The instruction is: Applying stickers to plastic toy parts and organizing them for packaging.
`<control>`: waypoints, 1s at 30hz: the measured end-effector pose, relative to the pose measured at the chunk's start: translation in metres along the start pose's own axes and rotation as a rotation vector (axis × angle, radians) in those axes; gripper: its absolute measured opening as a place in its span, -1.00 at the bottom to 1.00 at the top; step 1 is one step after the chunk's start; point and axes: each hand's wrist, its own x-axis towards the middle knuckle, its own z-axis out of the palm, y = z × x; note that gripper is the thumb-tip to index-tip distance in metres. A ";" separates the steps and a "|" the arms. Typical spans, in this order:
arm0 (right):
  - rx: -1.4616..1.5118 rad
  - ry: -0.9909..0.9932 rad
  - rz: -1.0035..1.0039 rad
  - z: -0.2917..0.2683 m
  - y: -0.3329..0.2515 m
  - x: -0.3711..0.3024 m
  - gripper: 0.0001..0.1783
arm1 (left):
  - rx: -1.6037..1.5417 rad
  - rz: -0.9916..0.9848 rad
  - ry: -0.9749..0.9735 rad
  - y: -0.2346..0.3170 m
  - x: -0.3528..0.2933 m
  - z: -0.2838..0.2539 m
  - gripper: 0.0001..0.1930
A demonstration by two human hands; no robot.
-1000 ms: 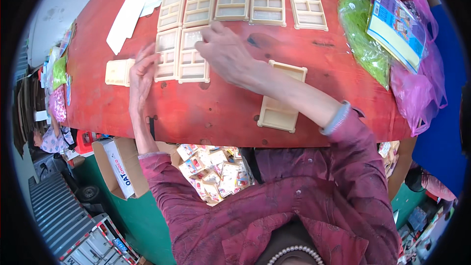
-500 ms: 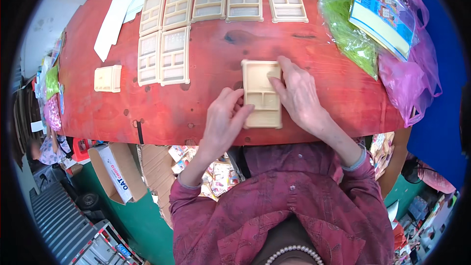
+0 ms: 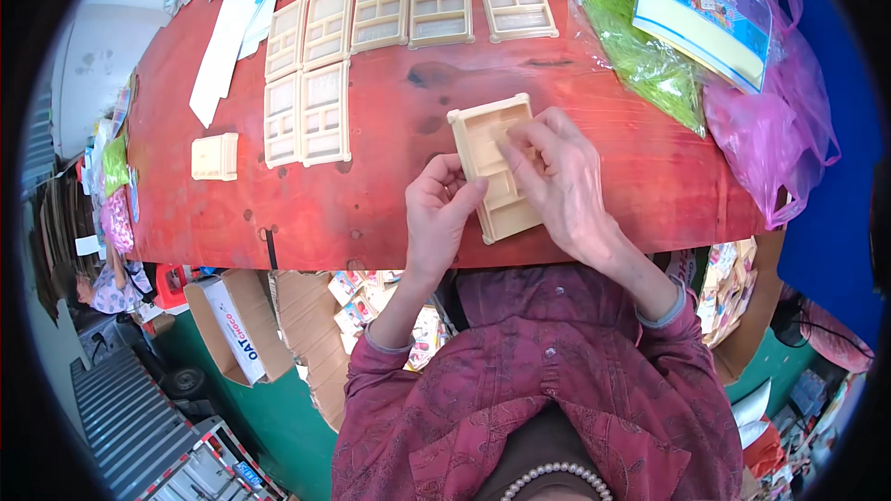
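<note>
A cream plastic compartment tray (image 3: 473, 134), like a small toy shelf, is tilted just above the near middle of the table. On its left rim my left hand (image 3: 438, 213) is closed, thumb over the edge and fingers behind. My right hand (image 3: 568, 181) covers much of the right side. Its thumb and index finger are pinched together over the upper compartment; whatever lies between them is too small or hidden to name. Similar trays with clear-looking panels, such as one tray (image 3: 327, 114), lie in rows farther off and to the left.
A small cream plastic piece (image 3: 214, 157) lies at the left on the red table (image 3: 390, 204). White paper strips (image 3: 223, 60) are at the far left. On the right are a bag of green shreds (image 3: 631, 46), printed cards (image 3: 701, 14) and a purple plastic bag (image 3: 766, 148).
The tray has turned and tilted up from its upright, flat-looking position. My right fingers have moved from its right edge to a pinch over the upper compartment. The view has shifted slightly.
</note>
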 end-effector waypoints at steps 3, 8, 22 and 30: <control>0.173 -0.084 0.025 -0.008 -0.008 -0.001 -0.85 | 0.117 0.058 0.042 0.012 -0.003 0.018 -0.81; 0.518 -0.232 0.264 -0.020 -0.008 0.005 -0.89 | 0.316 0.065 0.041 0.027 -0.010 0.027 -0.82; 0.594 -0.496 0.434 -0.049 -0.006 0.017 -0.85 | 0.056 -0.180 -0.131 0.045 0.002 0.022 -0.87; 0.750 -0.513 0.546 -0.044 0.002 0.017 -0.87 | 0.009 -0.176 -0.135 0.039 0.006 0.022 -0.88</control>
